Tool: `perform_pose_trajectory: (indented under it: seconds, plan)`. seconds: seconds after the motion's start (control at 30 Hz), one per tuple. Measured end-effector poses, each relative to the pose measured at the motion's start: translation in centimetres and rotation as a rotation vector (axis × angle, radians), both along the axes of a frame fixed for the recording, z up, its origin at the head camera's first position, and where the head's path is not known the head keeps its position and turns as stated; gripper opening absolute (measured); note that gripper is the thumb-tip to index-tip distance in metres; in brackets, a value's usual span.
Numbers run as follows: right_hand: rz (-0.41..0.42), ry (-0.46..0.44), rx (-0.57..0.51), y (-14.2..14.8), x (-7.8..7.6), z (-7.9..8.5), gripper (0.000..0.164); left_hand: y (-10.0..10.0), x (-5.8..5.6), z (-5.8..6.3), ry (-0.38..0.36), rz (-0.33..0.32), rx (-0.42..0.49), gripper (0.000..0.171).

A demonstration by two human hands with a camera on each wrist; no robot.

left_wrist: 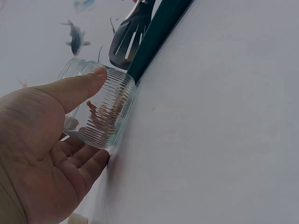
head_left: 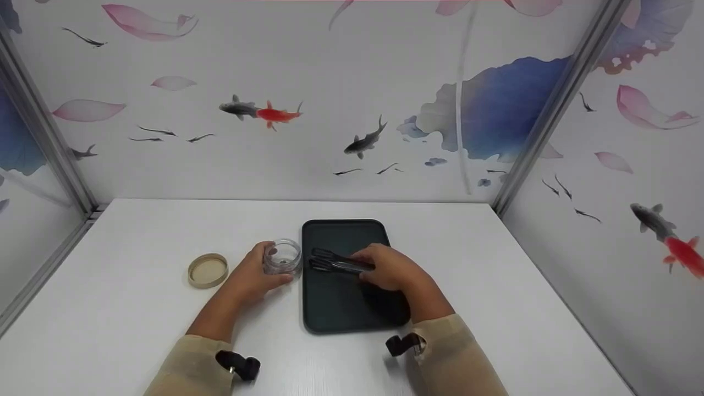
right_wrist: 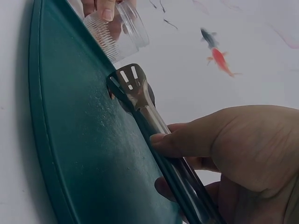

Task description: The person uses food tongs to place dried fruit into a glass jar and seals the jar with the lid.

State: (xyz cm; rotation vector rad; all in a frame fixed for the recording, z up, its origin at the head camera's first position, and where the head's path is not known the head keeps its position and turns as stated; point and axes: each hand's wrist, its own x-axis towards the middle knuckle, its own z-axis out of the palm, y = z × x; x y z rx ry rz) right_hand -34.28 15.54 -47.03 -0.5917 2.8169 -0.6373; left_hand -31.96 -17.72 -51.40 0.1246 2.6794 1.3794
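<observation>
The left hand (head_left: 255,276) grips a clear jar (head_left: 282,260), open-topped and upright on the table (head_left: 126,324), just beside the left edge of a dark tray (head_left: 335,308); brownish shapes show through its ribbed side, too blurred to name. The right hand (head_left: 389,267) grips tongs (head_left: 342,265) above the tray. A tan lid (head_left: 208,271) lies left of the jar.

Room opens behind the tray (head_left: 336,308); the jar (head_left: 283,256) blocks its left.
</observation>
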Motion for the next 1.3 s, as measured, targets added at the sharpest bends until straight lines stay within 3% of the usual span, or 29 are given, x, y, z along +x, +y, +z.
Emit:
perform_pose_trajectory:
  seconds: [0.67, 1.3]
  plan:
    - [0.048, 0.058, -0.045, 0.2, -0.1, 0.1, 0.031, 0.0, -0.1, 0.0, 0.016, -0.003, -0.019, 0.100]
    - [0.027, 0.150, -0.134, -0.2, 1.1, 2.3, 0.040, 0.1, -0.1, 0.0, 0.004, 0.005, -0.019, 0.102]
